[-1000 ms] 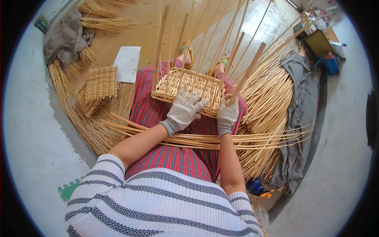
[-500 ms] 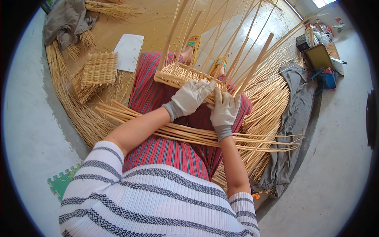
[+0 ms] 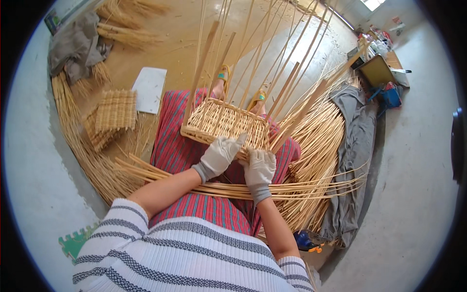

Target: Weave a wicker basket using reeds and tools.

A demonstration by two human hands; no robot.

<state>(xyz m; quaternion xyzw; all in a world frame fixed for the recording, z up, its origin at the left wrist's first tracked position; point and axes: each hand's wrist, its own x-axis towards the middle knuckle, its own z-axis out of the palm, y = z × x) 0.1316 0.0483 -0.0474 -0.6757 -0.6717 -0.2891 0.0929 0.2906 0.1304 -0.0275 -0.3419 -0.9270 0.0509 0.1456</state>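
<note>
A wicker basket [image 3: 226, 121] in the making rests on my lap, its woven base tilted so that its inner face shows. Thick stakes rise from its corners, and thin upright rods stand along its sides. My left hand [image 3: 220, 155], in a white work glove, grips the near edge with one finger stretched over the weave. Gloved alike, my right hand [image 3: 258, 171] closes around the same edge by the near right corner. The fingertips beneath the edge are hidden. Across my lap, under both wrists, lies a bundle of peeled willow rods [image 3: 224, 189].
On the right, a large heap of rods [image 3: 316, 146] lies beside a grey cloth [image 3: 357, 126]. Woven panels [image 3: 116, 111] and a white board [image 3: 150, 87] lie on the left floor. More rods [image 3: 73, 117] line the left wall. A cluttered small table [image 3: 377, 70] stands far right.
The basket has tipped so that more of its woven inside shows, and it sits lower in view. Both hands stay on its near edge. The whole view has shifted somewhat.
</note>
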